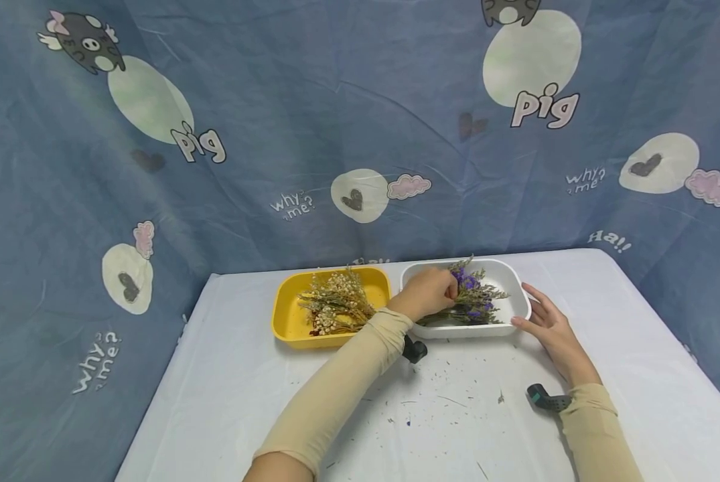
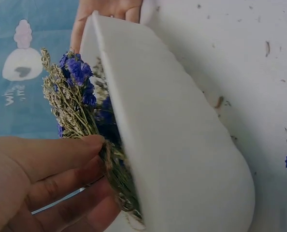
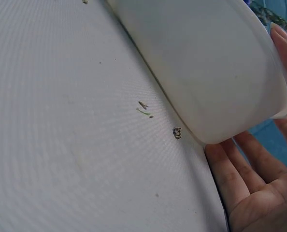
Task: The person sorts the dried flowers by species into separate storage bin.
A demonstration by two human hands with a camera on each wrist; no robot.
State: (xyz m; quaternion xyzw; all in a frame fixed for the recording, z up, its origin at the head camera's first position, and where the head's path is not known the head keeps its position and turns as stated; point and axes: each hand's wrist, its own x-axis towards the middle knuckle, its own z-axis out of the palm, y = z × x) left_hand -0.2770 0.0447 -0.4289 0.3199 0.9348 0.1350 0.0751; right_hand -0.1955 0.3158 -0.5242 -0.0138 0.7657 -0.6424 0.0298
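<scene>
A bundle of dried flowers (image 1: 475, 294), purple blooms among pale sprigs, lies at the white tray (image 1: 474, 331). My left hand (image 1: 426, 293) reaches over the tray's left part and pinches the bundle's stems between thumb and fingers. In the left wrist view, twine is tied round the stems (image 2: 115, 169) just beside the fingertips. More purple flowers show behind the tray wall there, partly hidden. At the tray's right end, my right hand (image 1: 549, 331) holds the wall, thumb at the front corner rim and fingers along the outer side, as the right wrist view also shows.
Left of the white tray stands a yellow tray (image 1: 311, 343) with dried cream-coloured flowers (image 1: 338, 304) in it. Small stem and petal bits (image 1: 450, 400) are scattered over the white tablecloth (image 1: 456, 448). A blue printed curtain (image 1: 311, 134) hangs behind the table.
</scene>
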